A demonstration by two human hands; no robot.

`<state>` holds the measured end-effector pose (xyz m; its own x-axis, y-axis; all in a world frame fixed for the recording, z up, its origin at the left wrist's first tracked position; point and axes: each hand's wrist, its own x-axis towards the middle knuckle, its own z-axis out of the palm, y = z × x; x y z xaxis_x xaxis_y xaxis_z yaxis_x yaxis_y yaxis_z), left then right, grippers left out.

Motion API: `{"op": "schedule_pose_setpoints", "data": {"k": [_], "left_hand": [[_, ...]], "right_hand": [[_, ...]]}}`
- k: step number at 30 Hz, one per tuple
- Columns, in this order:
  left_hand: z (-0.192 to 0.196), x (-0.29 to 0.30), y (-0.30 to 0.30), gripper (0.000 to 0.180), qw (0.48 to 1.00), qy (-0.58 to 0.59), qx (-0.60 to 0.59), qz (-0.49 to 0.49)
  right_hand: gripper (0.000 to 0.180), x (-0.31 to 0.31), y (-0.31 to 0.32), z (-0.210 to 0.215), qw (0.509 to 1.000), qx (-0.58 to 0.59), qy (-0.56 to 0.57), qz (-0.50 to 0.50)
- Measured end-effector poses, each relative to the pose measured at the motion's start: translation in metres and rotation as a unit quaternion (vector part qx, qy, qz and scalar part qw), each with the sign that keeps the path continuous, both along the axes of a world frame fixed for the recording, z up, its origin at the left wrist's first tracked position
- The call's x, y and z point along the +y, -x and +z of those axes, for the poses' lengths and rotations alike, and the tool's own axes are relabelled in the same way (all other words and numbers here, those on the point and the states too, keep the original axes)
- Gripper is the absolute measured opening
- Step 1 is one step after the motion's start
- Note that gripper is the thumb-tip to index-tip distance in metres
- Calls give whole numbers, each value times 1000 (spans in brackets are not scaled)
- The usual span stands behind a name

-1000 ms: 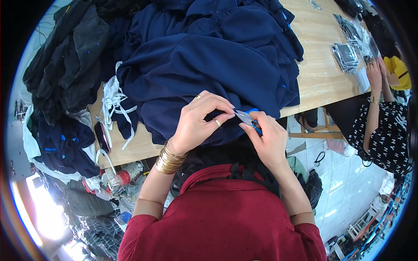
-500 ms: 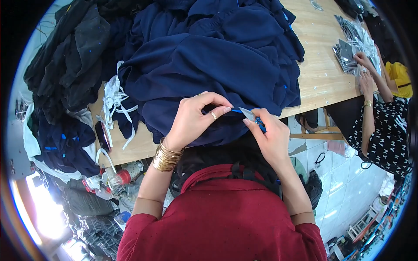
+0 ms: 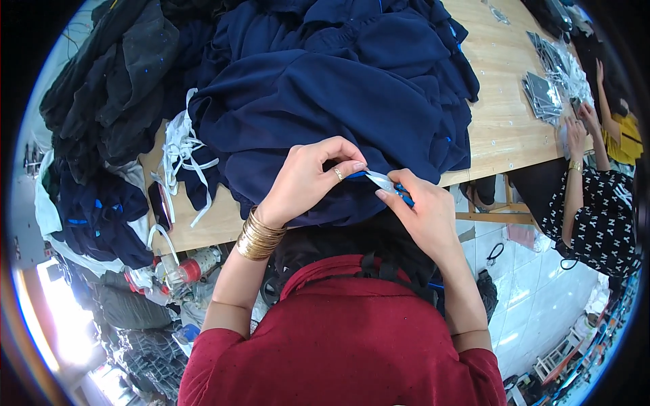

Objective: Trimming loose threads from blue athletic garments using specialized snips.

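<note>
Head view looks down on a long wooden surface (image 3: 504, 101), and the navy garment heap (image 3: 338, 101) piled on it serves as the landmark for everything else. Left of that heap lies a darker mound of black clothing (image 3: 108, 88), and below the mound more navy pieces (image 3: 101, 216) hang over the near edge of the surface. Just left of the heap's lower edge sits a tangle of white straps (image 3: 186, 152). Well to the right of the heap, at the far end of the surface, another person's hand (image 3: 575, 135) rests by a stack of clear-wrapped packets (image 3: 542, 95). At the heap's near edge, the left hand (image 3: 308, 179) (gold bangles at the wrist, a ring on one finger) has its grip pinched together on a fold of the navy cloth. Touching it from the right, the right hand (image 3: 426, 216) is closed around a small blue-handled thread snip (image 3: 386, 184), whose pale blades point toward the left fingertips at the pinched fold. Whether the blades are apart or together cannot be told.
</note>
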<state>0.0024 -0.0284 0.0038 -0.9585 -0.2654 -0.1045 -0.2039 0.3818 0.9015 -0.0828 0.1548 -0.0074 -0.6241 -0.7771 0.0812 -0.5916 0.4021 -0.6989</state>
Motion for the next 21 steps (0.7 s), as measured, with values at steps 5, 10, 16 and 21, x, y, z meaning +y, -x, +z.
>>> {"op": "schedule_pose_setpoints", "data": {"k": [5, 10, 16, 21], "left_hand": [[-1, 0, 1, 11, 1000, 3, -2, -4], [-1, 0, 1, 11, 1000, 11, 5, -5], [-2, 1, 1, 11, 1000, 21, 7, -7], [-3, 3, 1, 11, 1000, 19, 10, -10]], "right_hand": [[21, -4, 2, 4, 1000, -6, -19, 3], [20, -6, 4, 5, 999, 2, -34, 15], [21, -6, 6, 8, 998, 22, -53, 27], [21, -7, 8, 12, 997, 33, -62, 44]]}}
